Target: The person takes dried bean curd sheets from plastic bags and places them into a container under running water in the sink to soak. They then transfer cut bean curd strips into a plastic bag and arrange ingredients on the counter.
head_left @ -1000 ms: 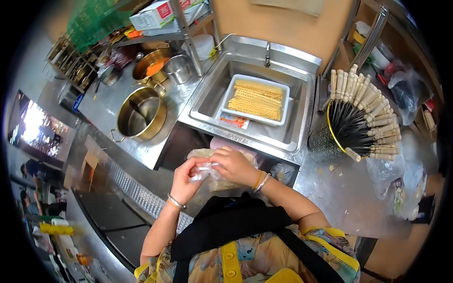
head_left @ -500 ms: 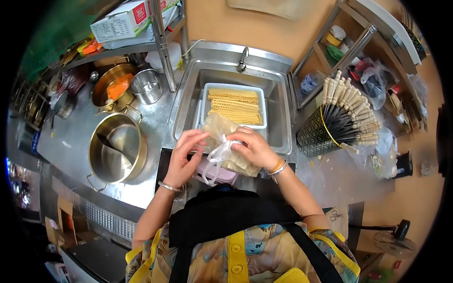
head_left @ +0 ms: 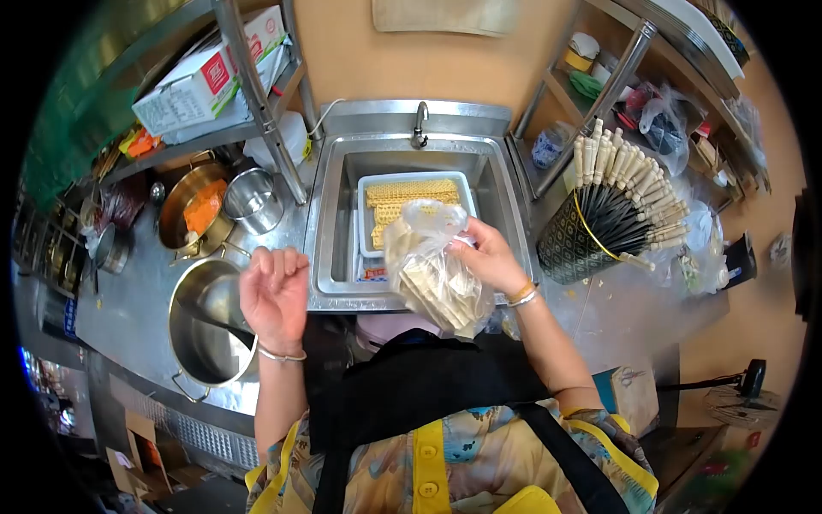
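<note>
Here, just beyond the black cloth apron (head_left: 411, 394), the right hand (head_left: 495, 259) has its fingers closed on the upper right side of a clear plastic bag (head_left: 399, 242) of pale, flat pieces (head_left: 443, 291). From that grip the bag lies leftward and down, its long axis slanting from upper left to lower right. The left hand (head_left: 274, 300), fingers curled with nothing seen between them, is farther from it, near a brass-coloured metal pot (head_left: 182, 334). Beyond, a white plastic tub (head_left: 363, 224) of yellow, wavy strips (head_left: 409, 191) sits in the stainless-steel sink (head_left: 353, 302).
</note>
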{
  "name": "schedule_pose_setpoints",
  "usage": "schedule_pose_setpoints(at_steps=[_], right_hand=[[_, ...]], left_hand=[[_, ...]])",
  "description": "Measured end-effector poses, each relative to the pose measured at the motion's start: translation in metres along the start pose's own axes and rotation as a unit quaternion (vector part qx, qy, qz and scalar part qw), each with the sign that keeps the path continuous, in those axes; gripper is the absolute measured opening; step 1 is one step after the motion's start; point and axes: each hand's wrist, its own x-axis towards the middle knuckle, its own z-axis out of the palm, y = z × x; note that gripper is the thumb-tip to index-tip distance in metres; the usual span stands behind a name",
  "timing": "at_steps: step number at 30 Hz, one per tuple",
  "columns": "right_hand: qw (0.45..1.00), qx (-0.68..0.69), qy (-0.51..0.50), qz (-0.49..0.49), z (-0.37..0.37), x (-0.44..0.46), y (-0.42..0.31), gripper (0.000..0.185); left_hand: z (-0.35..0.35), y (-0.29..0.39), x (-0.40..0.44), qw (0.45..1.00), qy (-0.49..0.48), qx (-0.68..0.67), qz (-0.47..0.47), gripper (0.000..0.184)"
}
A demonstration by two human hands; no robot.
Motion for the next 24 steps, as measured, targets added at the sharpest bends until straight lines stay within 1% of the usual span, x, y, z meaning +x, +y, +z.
schedule_pose_setpoints(at_steps=[1, 2, 3, 4, 5, 6, 7, 9, 10, 12, 13, 15, 16, 17, 18, 19, 20, 21, 23, 24], right_hand=[[0.998, 0.058, 0.021, 0.01, -0.004, 0.0, 0.001, 0.019], [1.0, -0.015, -0.003, -0.018, -0.008, 0.003, -0.014, 0.018], [1.0, -0.014, -0.003, -0.017, -0.011, 0.007, -0.02, 0.018], [0.997, -0.047, -0.041, -0.045, -0.013, 0.012, -0.025, 0.018], [0.991, -0.079, -0.079, -0.074, -0.015, 0.017, -0.026, 0.018], [0.991, -0.063, -0.073, -0.093, -0.015, 0.021, -0.024, 0.016], [0.991, -0.061, -0.074, -0.094, -0.018, 0.025, -0.022, 0.016], [0.953, -0.18, -0.098, -0.221, -0.026, 0.033, -0.018, 0.019], [0.954, -0.18, -0.096, -0.221, -0.028, 0.035, -0.015, 0.019], [0.956, -0.187, -0.107, -0.2, -0.027, 0.035, -0.007, 0.022], [0.956, -0.184, -0.106, -0.2, -0.03, 0.034, -0.002, 0.022], [0.94, -0.272, -0.036, -0.202, -0.041, 0.031, 0.013, 0.023], [0.942, -0.264, 0.003, -0.207, -0.048, 0.03, 0.026, 0.021], [0.943, -0.261, 0.005, -0.206, -0.049, 0.032, 0.029, 0.021], [0.977, -0.167, -0.005, -0.131, -0.05, 0.032, 0.032, 0.02], [0.996, -0.072, -0.017, -0.051, -0.051, 0.031, 0.035, 0.02], [0.989, -0.086, -0.039, -0.112, -0.042, 0.035, 0.034, 0.02], [0.984, -0.081, -0.049, -0.15, -0.028, 0.038, 0.039, 0.019], [0.979, -0.065, -0.12, -0.152, -0.008, 0.041, 0.045, 0.015], [0.979, -0.062, -0.121, -0.151, -0.008, 0.039, 0.047, 0.015]], left_hand=[[-0.001, -0.006, 0.005, 1.0, -0.002, 0.002, -0.001, 0.016], [-0.004, -0.016, 0.009, 0.981, 0.054, 0.185, -0.024, 0.008], [-0.006, -0.026, 0.011, 0.925, 0.109, 0.361, -0.046, 0.005], [-0.008, -0.036, 0.012, 0.878, 0.041, 0.471, -0.078, 0.019], [-0.002, -0.05, 0.019, 0.854, -0.074, 0.509, -0.075, 0.021], [-0.001, -0.064, 0.027, 0.758, -0.17, 0.629, -0.008, 0.029], [0.003, -0.08, 0.03, 0.791, -0.165, 0.588, -0.033, 0.036], [0.024, -0.092, 0.039, 0.752, -0.203, 0.627, -0.021, 0.031], [0.021, -0.095, 0.043, 0.751, -0.205, 0.628, -0.022, 0.031], [0.009, -0.099, 0.05, 0.661, -0.237, 0.711, -0.035, 0.02], [0.004, -0.1, 0.05, 0.659, -0.237, 0.713, -0.037, 0.02], [-0.005, -0.099, 0.045, 0.628, -0.143, 0.765, -0.011, 0.011], [-0.016, -0.098, 0.043, 0.677, -0.075, 0.732, -0.011, 0.011], [-0.025, -0.098, 0.043, 0.675, -0.077, 0.734, -0.013, 0.011], [-0.033, -0.1, 0.041, 0.735, -0.033, 0.676, -0.043, 0.014], [-0.033, -0.102, 0.039, 0.788, 0.015, 0.611, -0.073, 0.017], [-0.031, -0.11, 0.036, 0.78, -0.019, 0.623, -0.053, 0.021], [-0.027, -0.116, 0.033, 0.709, -0.063, 0.703, -0.009, 0.016], [-0.03, -0.124, 0.028, 0.638, -0.097, 0.762, -0.05, 0.012], [-0.045, -0.125, 0.025, 0.637, -0.095, 0.763, -0.052, 0.012]])
